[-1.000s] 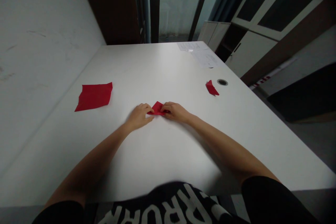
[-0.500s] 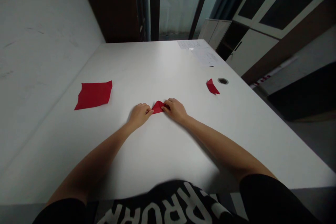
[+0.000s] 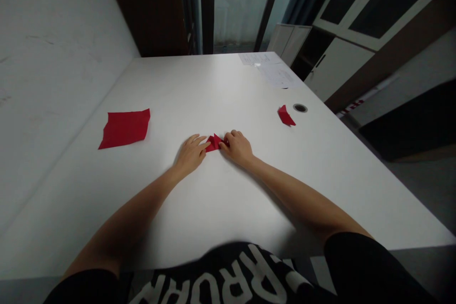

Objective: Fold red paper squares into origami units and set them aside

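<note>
A small folded piece of red paper (image 3: 214, 143) lies on the white table (image 3: 192, 90) between my hands. My right hand (image 3: 237, 147) presses the paper's right end with its fingertips. My left hand (image 3: 190, 154) rests to the left of the paper, fingers spread, their tips at or very near its left edge. Part of the paper is hidden under my right fingers. A flat, slightly creased square of red paper (image 3: 124, 128) lies out to the left, and a smaller folded red piece (image 3: 286, 116) lies to the right.
A round cable grommet (image 3: 300, 108) is set in the table near the smaller red piece. White printed sheets (image 3: 277, 73) lie at the far edge. A white wall (image 3: 53, 57) runs along the left side, and white cabinets (image 3: 338, 69) stand beyond the right edge.
My left fingers have spread and drawn slightly away from the folded paper, which now looks more compact. The camera view has shifted slightly.
</note>
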### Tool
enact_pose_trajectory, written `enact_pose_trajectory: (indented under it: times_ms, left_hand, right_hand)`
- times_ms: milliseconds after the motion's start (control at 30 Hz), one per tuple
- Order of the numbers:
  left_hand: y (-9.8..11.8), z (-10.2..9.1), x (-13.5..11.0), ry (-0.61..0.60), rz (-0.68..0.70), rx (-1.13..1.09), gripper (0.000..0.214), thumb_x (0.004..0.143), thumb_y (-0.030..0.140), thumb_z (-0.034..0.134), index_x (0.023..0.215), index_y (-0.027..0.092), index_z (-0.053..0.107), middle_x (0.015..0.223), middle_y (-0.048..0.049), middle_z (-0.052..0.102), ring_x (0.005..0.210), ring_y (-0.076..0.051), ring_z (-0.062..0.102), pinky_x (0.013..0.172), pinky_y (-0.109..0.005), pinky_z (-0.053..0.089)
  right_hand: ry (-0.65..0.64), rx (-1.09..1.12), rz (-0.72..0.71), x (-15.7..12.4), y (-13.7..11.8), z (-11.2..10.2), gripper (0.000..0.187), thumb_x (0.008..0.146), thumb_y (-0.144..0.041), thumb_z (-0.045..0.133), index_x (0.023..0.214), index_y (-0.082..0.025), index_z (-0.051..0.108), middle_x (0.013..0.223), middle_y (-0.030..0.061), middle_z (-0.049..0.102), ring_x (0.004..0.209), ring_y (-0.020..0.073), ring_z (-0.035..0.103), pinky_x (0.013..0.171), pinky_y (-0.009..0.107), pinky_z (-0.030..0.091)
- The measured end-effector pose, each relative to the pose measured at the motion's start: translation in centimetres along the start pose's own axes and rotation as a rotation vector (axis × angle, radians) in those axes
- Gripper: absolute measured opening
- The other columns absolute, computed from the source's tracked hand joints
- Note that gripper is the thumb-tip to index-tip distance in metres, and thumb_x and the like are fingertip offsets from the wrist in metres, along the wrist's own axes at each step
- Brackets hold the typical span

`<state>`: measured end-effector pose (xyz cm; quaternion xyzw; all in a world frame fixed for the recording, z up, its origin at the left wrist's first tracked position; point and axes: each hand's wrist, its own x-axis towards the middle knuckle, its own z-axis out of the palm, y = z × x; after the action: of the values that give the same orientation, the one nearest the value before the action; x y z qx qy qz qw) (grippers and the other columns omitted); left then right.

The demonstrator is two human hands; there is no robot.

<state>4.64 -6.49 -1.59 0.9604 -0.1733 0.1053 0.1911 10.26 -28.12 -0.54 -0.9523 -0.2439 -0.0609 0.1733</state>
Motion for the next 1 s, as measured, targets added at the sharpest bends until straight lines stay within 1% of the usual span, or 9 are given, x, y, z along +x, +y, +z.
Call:
enact_pose_trajectory:
  times_ms: [133, 233, 333, 433, 533, 633, 767, 867, 1000]
  left_hand:
    - [0.0, -0.4, 0.0, -0.028, -0.027, 0.027, 0.033, 0.096, 0.024, 0.052, 0.125, 0.028, 0.068, 0.137, -0.0067, 0.061, 0.128, -0.026, 0.049, 0.111, -0.048, 0.038]
    - [0.4, -0.6, -0.1, -0.025, -0.032, 0.038, 0.030, 0.095, 0.027, 0.055, 0.123, 0.026, 0.067, 0.133, -0.0081, 0.062, 0.124, -0.027, 0.051, 0.107, -0.046, 0.041]
    - [0.8, -0.6, -0.1, 0.001, -0.040, 0.007, 0.029, 0.093, 0.028, 0.060, 0.122, 0.024, 0.064, 0.125, -0.0086, 0.064, 0.117, -0.027, 0.055, 0.105, -0.045, 0.044]
    - [1.2, -0.6, -0.2, 0.055, -0.027, -0.052, 0.030, 0.091, 0.025, 0.062, 0.121, 0.023, 0.060, 0.125, -0.0078, 0.062, 0.117, -0.025, 0.056, 0.105, -0.044, 0.045]
    - [1.6, -0.7, -0.3, 0.098, 0.004, -0.086, 0.039, 0.092, 0.022, 0.060, 0.131, 0.026, 0.055, 0.137, -0.0078, 0.053, 0.122, -0.024, 0.054, 0.108, -0.043, 0.046]
    - [1.6, -0.5, -0.4, 0.101, 0.012, -0.088, 0.051, 0.092, 0.021, 0.060, 0.141, 0.030, 0.049, 0.139, -0.0084, 0.049, 0.120, -0.023, 0.056, 0.106, -0.043, 0.048]
    - [1.4, -0.1, -0.4, 0.099, -0.002, -0.140, 0.047, 0.093, 0.022, 0.060, 0.139, 0.028, 0.054, 0.138, -0.0086, 0.049, 0.115, -0.022, 0.059, 0.103, -0.041, 0.051]
    - [1.2, 0.0, -0.3, 0.112, -0.041, -0.206, 0.045, 0.092, 0.024, 0.061, 0.137, 0.027, 0.056, 0.134, -0.0084, 0.053, 0.114, -0.022, 0.060, 0.101, -0.040, 0.052]
    - [1.0, 0.2, -0.1, 0.127, -0.088, -0.372, 0.035, 0.092, 0.025, 0.062, 0.128, 0.026, 0.063, 0.115, -0.0060, 0.064, 0.104, -0.020, 0.064, 0.096, -0.037, 0.053]
  right_hand:
    - [-0.045, 0.105, 0.059, -0.1, -0.3, -0.2, 0.020, 0.094, -0.040, 0.057, 0.093, -0.020, 0.062, 0.097, 0.0110, 0.065, 0.085, 0.0230, 0.056, 0.069, 0.032, 0.037]
    - [-0.057, 0.271, 0.110, 0.1, -0.4, -0.3, 0.016, 0.093, -0.036, 0.056, 0.091, -0.021, 0.059, 0.083, 0.0045, 0.065, 0.069, 0.0176, 0.053, 0.064, 0.029, 0.034]
    - [-0.039, 0.516, 0.113, 0.4, -0.1, -0.2, 0.013, 0.090, -0.034, 0.056, 0.087, -0.022, 0.053, 0.070, -0.0020, 0.063, 0.063, 0.0144, 0.051, 0.062, 0.027, 0.034]
    - [0.018, 0.671, 0.099, 0.6, 0.1, 0.3, 0.014, 0.085, -0.032, 0.057, 0.081, -0.022, 0.049, 0.066, -0.0043, 0.060, 0.061, 0.0130, 0.050, 0.061, 0.026, 0.034]
    - [0.040, 0.797, 0.112, 0.6, 0.2, 1.1, 0.015, 0.083, -0.031, 0.058, 0.080, -0.022, 0.046, 0.067, -0.0047, 0.061, 0.060, 0.0128, 0.051, 0.059, 0.025, 0.036]
    - [-0.016, 0.950, 0.113, 0.7, 0.3, 1.6, 0.016, 0.082, -0.032, 0.058, 0.083, -0.023, 0.045, 0.066, -0.0049, 0.062, 0.059, 0.0138, 0.056, 0.057, 0.025, 0.039]
    - [-0.042, 1.053, 0.101, 0.7, 0.2, 1.8, 0.021, 0.083, -0.034, 0.062, 0.084, -0.023, 0.045, 0.068, -0.0044, 0.063, 0.058, 0.0141, 0.060, 0.056, 0.025, 0.044]
    - [-0.059, 1.136, 0.101, 0.7, 0.0, 1.7, 0.024, 0.084, -0.037, 0.064, 0.087, -0.023, 0.045, 0.071, -0.0029, 0.066, 0.061, 0.0148, 0.062, 0.058, 0.027, 0.048]
    - [-0.089, 1.235, 0.062, 0.6, -0.3, 1.8, 0.027, 0.086, -0.042, 0.065, 0.095, -0.022, 0.050, 0.078, 0.0003, 0.069, 0.069, 0.0157, 0.064, 0.062, 0.030, 0.053]
